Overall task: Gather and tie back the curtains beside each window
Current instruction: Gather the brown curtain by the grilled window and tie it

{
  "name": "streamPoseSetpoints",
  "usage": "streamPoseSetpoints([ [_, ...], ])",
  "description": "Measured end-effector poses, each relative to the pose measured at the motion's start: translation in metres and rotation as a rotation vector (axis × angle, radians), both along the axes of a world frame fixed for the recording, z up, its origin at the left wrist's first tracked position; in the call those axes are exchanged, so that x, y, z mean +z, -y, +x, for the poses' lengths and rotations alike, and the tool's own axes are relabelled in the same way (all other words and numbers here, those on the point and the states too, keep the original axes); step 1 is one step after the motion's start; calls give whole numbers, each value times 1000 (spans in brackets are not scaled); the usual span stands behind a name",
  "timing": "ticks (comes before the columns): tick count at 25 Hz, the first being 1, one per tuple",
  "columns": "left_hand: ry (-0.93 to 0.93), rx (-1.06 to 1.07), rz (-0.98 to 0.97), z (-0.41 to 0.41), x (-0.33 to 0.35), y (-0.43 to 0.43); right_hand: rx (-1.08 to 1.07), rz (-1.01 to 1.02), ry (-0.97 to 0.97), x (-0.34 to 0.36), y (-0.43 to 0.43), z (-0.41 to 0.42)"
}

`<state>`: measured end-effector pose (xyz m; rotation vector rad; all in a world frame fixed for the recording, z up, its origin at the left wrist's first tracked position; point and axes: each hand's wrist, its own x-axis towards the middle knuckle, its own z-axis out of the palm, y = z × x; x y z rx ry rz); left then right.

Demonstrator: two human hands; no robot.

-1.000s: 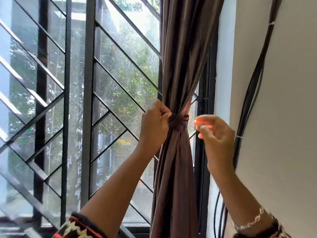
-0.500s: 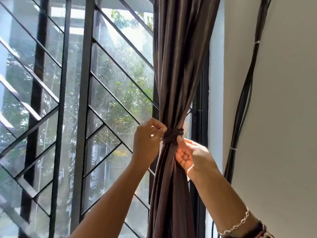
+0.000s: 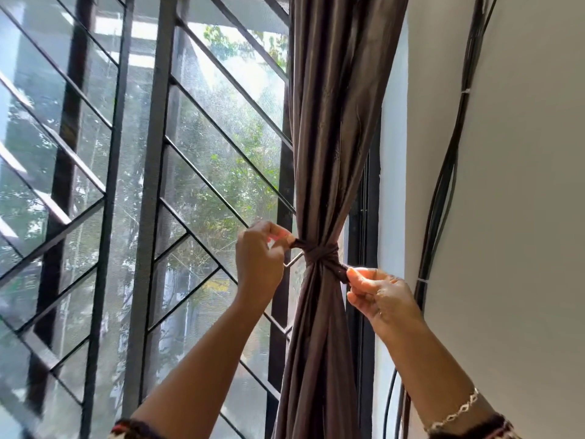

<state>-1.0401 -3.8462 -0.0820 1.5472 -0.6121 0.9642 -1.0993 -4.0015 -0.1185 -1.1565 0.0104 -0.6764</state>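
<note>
A dark brown curtain hangs gathered at the right side of the window. A fabric tie of the same brown is knotted round its waist. My left hand pinches the left end of the tie, just left of the knot. My right hand pinches the other end, which sticks out low on the right of the knot. Both ends are drawn outward from the knot. Below the tie the curtain falls in narrow folds between my forearms.
A black metal window grille with diagonal bars fills the left, with mesh and trees behind it. The black window frame stands right of the curtain. A bundle of black cables runs down the white wall.
My right hand, open-palmed under the knot half a second ago, now pinches the tie's right end. My left hand keeps hold of the left end. The camera has shifted slightly.
</note>
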Motion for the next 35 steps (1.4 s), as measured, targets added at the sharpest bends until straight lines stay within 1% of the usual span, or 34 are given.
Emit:
streamPoseSetpoints([
  [2,-6,1,-4,0,-7,4,-3,11,13,-8,-2,1],
  [6,51,-15,-15,-2,-25,9,-77,-79,19,-24,-12,10],
  [10,-67,-23,-22,-1,-34,16,-96,-151,-52,-31,-10,15],
  [12,-87,-38,-14,-1,-33,17,-108,-197,-62,-34,-9,13],
  [17,-67,-118,13,1,-29,12,-152,-314,5,-22,-1,7],
  [19,-48,-151,16,1,-23,12,-188,-311,30,-8,5,11],
  [21,28,-138,24,0,-9,11,-244,-292,94,17,12,15],
  [23,127,-107,21,1,14,10,-326,-352,181,57,19,15],
  [26,229,-83,46,3,67,10,-401,-440,343,138,27,9],
  [28,284,-68,62,4,110,12,-450,-480,413,200,33,9],
  [32,293,-108,118,2,189,20,-544,-537,517,309,42,11],
  [35,302,-168,88,-2,233,29,-525,-573,571,367,45,14],
])
